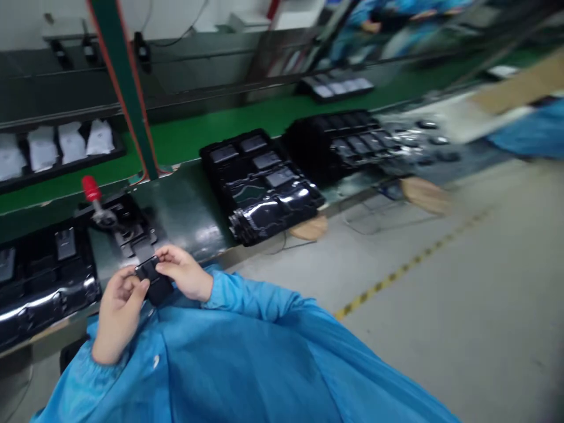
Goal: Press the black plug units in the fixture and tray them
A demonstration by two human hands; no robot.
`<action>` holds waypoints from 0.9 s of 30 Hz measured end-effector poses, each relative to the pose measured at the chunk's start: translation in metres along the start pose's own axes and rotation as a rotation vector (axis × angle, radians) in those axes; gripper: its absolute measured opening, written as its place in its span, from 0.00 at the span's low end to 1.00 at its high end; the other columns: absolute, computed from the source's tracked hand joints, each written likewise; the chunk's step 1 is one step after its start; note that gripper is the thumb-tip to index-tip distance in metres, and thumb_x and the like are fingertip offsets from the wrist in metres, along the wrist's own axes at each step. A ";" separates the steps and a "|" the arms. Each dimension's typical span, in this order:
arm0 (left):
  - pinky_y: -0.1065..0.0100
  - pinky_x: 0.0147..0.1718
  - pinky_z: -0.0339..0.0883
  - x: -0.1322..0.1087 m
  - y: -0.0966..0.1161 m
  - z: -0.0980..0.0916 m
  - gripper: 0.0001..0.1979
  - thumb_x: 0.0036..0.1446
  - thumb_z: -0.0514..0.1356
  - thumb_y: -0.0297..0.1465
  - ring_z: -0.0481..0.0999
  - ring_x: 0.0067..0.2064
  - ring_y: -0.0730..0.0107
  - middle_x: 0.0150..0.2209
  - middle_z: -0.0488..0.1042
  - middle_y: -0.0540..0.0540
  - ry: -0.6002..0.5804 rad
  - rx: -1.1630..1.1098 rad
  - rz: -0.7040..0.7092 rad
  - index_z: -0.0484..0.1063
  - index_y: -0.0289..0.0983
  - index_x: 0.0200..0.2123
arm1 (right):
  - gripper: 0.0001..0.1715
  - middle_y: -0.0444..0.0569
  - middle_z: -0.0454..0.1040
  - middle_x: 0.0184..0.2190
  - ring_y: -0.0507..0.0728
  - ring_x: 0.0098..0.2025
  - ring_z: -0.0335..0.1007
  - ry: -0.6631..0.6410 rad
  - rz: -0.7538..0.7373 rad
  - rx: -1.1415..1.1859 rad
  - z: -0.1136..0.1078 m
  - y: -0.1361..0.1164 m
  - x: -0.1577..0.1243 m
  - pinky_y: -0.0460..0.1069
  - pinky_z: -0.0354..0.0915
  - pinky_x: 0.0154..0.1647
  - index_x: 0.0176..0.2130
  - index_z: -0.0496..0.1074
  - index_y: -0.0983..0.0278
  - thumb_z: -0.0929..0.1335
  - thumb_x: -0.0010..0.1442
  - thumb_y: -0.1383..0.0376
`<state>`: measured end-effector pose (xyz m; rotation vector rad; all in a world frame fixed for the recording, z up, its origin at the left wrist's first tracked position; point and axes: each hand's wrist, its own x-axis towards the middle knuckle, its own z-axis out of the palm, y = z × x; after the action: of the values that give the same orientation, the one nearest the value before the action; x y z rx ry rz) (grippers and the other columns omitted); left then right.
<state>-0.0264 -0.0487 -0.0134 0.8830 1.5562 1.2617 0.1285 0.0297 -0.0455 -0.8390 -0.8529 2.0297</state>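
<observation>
Black plastic part (152,281), small and blurred, was held between both hands at the near edge of the surface (185,205), at 7 o'clock in the view. The left hand (118,308) curled around its near end. The right hand (185,275) pinched its far end from above, so both were closed on it. A clamp fixture (127,230) with a red knob (91,189) stood just beyond, at 11 o'clock, and a tray stack (264,182) at 2 o'clock. Judged good practice: grip by the edges, part level.
</observation>
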 end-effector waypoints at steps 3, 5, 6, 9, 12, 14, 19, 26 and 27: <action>0.77 0.23 0.62 0.008 0.003 0.009 0.31 0.52 0.77 0.48 0.66 0.24 0.75 0.24 0.71 0.56 -0.023 0.031 -0.023 0.72 0.39 0.51 | 0.19 0.41 0.73 0.35 0.52 0.38 0.66 0.033 -0.046 0.044 -0.009 -0.004 -0.003 0.49 0.63 0.43 0.42 0.74 0.60 0.79 0.52 0.63; 0.76 0.23 0.63 0.013 0.005 0.017 0.32 0.51 0.78 0.48 0.67 0.25 0.75 0.26 0.73 0.55 -0.062 0.055 -0.045 0.73 0.40 0.52 | 0.19 0.41 0.72 0.35 0.52 0.38 0.66 0.069 -0.082 0.067 -0.016 -0.010 -0.009 0.49 0.62 0.43 0.42 0.73 0.60 0.79 0.53 0.62; 0.76 0.24 0.64 0.015 0.007 0.022 0.32 0.51 0.78 0.48 0.68 0.25 0.75 0.27 0.73 0.54 -0.087 0.061 -0.051 0.73 0.40 0.52 | 0.19 0.40 0.72 0.35 0.52 0.37 0.66 0.091 -0.104 0.074 -0.019 -0.014 -0.013 0.49 0.62 0.43 0.42 0.73 0.60 0.79 0.53 0.62; 0.75 0.25 0.65 0.024 0.014 0.042 0.32 0.52 0.77 0.48 0.69 0.26 0.74 0.27 0.72 0.54 -0.186 0.052 -0.053 0.73 0.41 0.53 | 0.18 0.40 0.70 0.34 0.52 0.37 0.65 0.161 -0.169 0.069 -0.032 -0.030 -0.029 0.49 0.61 0.42 0.42 0.73 0.60 0.79 0.56 0.59; 0.75 0.25 0.64 0.032 0.025 0.069 0.29 0.55 0.76 0.47 0.68 0.25 0.74 0.26 0.69 0.55 -0.337 0.046 -0.054 0.73 0.40 0.53 | 0.19 0.40 0.70 0.35 0.52 0.37 0.65 0.193 -0.229 0.015 -0.047 -0.049 -0.047 0.49 0.60 0.40 0.44 0.72 0.60 0.78 0.59 0.55; 0.75 0.25 0.63 0.036 0.035 0.090 0.26 0.58 0.74 0.45 0.67 0.25 0.75 0.26 0.69 0.55 -0.454 0.058 -0.038 0.73 0.40 0.54 | 0.20 0.42 0.71 0.36 0.53 0.37 0.65 0.193 -0.281 -0.063 -0.058 -0.065 -0.059 0.49 0.62 0.41 0.44 0.72 0.61 0.77 0.61 0.52; 0.71 0.34 0.71 0.040 0.056 0.126 0.27 0.63 0.71 0.44 0.75 0.34 0.71 0.35 0.77 0.49 -0.579 0.055 0.022 0.71 0.41 0.60 | 0.18 0.43 0.73 0.36 0.53 0.37 0.68 0.332 -0.450 -0.244 -0.081 -0.118 -0.072 0.49 0.65 0.39 0.46 0.71 0.60 0.74 0.63 0.54; 0.65 0.43 0.76 0.035 0.043 0.100 0.29 0.57 0.73 0.52 0.80 0.42 0.63 0.41 0.82 0.41 -0.521 0.152 -0.036 0.78 0.37 0.52 | 0.10 0.37 0.64 0.25 0.51 0.25 0.64 0.766 -0.527 -0.426 -0.135 -0.230 -0.007 0.45 0.62 0.25 0.35 0.61 0.58 0.68 0.66 0.66; 0.65 0.43 0.76 0.033 0.037 0.090 0.30 0.56 0.73 0.52 0.80 0.41 0.63 0.40 0.83 0.41 -0.498 0.165 -0.064 0.79 0.37 0.51 | 0.11 0.37 0.64 0.26 0.51 0.24 0.65 0.825 -0.495 -0.451 -0.142 -0.243 0.007 0.45 0.64 0.24 0.34 0.60 0.58 0.68 0.66 0.67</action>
<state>0.0475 0.0188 0.0110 1.1415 1.2832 0.7939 0.3309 0.1929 0.0637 -1.4040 -0.9042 0.9225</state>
